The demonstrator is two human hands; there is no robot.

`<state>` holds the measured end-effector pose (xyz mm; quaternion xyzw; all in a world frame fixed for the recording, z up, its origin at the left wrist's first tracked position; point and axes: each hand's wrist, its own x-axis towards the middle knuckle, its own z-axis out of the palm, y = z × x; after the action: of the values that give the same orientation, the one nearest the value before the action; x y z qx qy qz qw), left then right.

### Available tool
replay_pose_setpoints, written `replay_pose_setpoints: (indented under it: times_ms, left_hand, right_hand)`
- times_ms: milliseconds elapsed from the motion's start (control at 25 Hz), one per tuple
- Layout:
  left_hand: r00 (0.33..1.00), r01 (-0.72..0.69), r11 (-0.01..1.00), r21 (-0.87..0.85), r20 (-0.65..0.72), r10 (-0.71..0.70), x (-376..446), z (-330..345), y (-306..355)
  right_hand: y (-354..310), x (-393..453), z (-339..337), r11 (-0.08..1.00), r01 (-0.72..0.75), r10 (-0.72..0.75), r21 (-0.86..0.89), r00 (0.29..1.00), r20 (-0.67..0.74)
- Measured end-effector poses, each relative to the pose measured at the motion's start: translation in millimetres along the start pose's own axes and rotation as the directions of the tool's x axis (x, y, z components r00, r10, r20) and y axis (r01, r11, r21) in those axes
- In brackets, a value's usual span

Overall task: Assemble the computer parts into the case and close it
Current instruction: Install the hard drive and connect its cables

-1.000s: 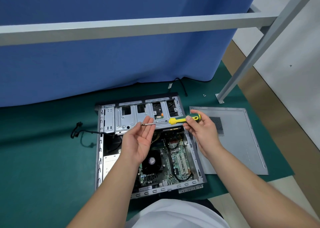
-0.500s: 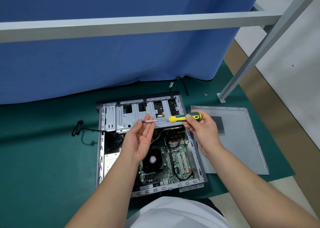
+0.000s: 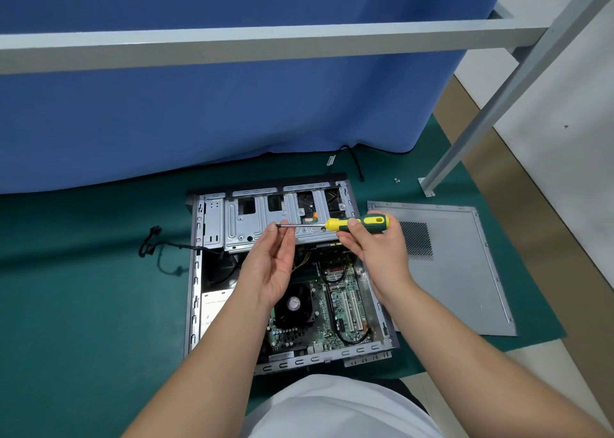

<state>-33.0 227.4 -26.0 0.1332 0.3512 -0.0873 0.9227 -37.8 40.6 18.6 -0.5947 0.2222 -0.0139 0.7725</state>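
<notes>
The right hand gripped the yellow-and-green-handled screwdriver; the left hand pinched its tip (perhaps seating a screw), which could drop into the open grey metal computer case.

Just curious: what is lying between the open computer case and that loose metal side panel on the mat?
In the head view, only bare green mat shows between the computer case and the side panel.

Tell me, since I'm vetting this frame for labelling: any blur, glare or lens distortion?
Head view: wide-angle lens bows the grey frame bar; light is soft and even, with no harsh glare; the screwdriver and both hands, left and right, are sharp; the small screws on the mat are too tiny to resolve.
</notes>
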Motion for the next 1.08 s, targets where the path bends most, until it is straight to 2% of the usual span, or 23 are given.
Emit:
replay_pose_setpoints:
  times_ms: [120, 240, 360, 440, 480, 520, 560, 600, 640, 720, 800, 840, 880, 1080]
  left_hand:
    - [1.000, -0.005, 1.000, 0.025, 0.010, 0.005, 2, 1, -2]
    - [0.999, 0.014, 0.996, 0.091, 0.036, -0.017, 2, -1, -5]
    - [1.000, 0.008, 0.968, 0.249, 0.007, -0.011, 2, -2, -7]
    - [0.996, -0.065, 0.911, 0.408, -0.032, 0.086, 4, 0, -5]
    - [0.986, -0.125, 0.843, 0.523, -0.028, 0.163, 5, 1, -3]
    - [0.966, -0.193, 0.718, 0.668, 0.002, 0.258, 6, 2, 0]
    - [0.933, -0.262, 0.521, 0.812, 0.076, 0.351, 7, 2, 4]
    - [0.894, -0.320, 0.278, 0.906, 0.192, 0.404, 8, 1, 9]
    - [0.858, -0.366, 0.042, 0.930, 0.320, 0.402, 10, -1, 13]
    - [0.818, -0.391, -0.348, 0.852, 0.496, 0.293, 20, -9, 23]
    - [0.831, -0.316, -0.648, 0.693, 0.532, 0.163, 32, -19, 30]
    - [0.844, -0.281, -0.737, 0.615, 0.524, 0.116, 36, -25, 31]
    - [0.853, -0.263, -0.782, 0.564, 0.515, 0.085, 39, -31, 32]
    - [0.848, -0.277, -0.805, 0.525, 0.527, 0.052, 47, -42, 37]
  right_hand:
    - [2, -1, 0, 0.996, -0.050, 0.052, 0.080, 0.998, -0.023]
    - [4, 1, -1, 0.996, -0.059, 0.060, 0.072, 0.998, -0.016]
    - [5, 8, -2, 0.999, -0.018, 0.019, 0.044, 1.000, -0.022]
    - [2, 15, -3, 0.998, 0.049, -0.049, -0.038, 0.999, -0.007]
    - [-1, 20, -5, 0.990, 0.086, -0.085, -0.108, 0.996, 0.006]
    - [-5, 25, -6, 0.975, 0.124, -0.122, -0.185, 0.992, 0.023]
    - [-9, 31, -7, 0.952, 0.163, -0.158, -0.257, 0.987, 0.043]
    - [-14, 36, -7, 0.925, 0.203, -0.194, -0.320, 0.979, 0.063]
    - [-19, 41, -6, 0.894, 0.243, -0.228, -0.377, 0.970, 0.083]
    - [-28, 51, -2, 0.808, 0.317, -0.289, -0.496, 0.948, 0.135]
    - [-36, 60, 3, 0.701, 0.371, -0.321, -0.609, 0.927, 0.195]
    - [-39, 65, 5, 0.653, 0.388, -0.323, -0.650, 0.920, 0.224]
    - [-42, 69, 8, 0.614, 0.401, -0.319, -0.680, 0.914, 0.251]
    - [-51, 78, 22, 0.461, 0.485, -0.330, -0.743, 0.871, 0.363]
